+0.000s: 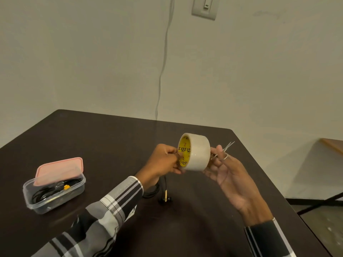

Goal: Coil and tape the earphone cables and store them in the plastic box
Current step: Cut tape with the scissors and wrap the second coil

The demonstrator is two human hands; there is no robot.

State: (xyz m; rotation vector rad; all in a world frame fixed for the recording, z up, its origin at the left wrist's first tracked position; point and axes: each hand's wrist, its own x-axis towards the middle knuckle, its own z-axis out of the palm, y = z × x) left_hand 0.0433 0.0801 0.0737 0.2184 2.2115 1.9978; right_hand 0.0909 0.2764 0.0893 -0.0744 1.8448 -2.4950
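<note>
Held above the dark table (111,145): a roll of clear tape (194,152) with a yellow printed core, turned on its side, caught between both hands. Left hand (163,162) curled at the roll's open face, fingers pinching at its near rim. Right hand (228,175) cupped against the far side of the roll, fingers curled round it, with small metal scissors (225,150) looped on a finger, blades pointing up and away.

On the table below the left wrist: a black earphone cable (153,191), partly hidden by the striped sleeve (115,203), with a gold-tipped plug (165,196) lying just beside it. Whether coiled or loose: could not be told, hidden by the arm.

Well apart to the left: a clear plastic box (53,191), holding black cables and something small and yellow. Pink lid (60,170) resting tilted across the box's far edge, leaving the near part uncovered.

Behind the table: a pale wall (74,52), a thin cord (163,62) hanging down it to the table's back edge, and a wall switch plate (205,7) at the top. At far right: the corner of a wooden surface (333,146) on dark crossed legs.
</note>
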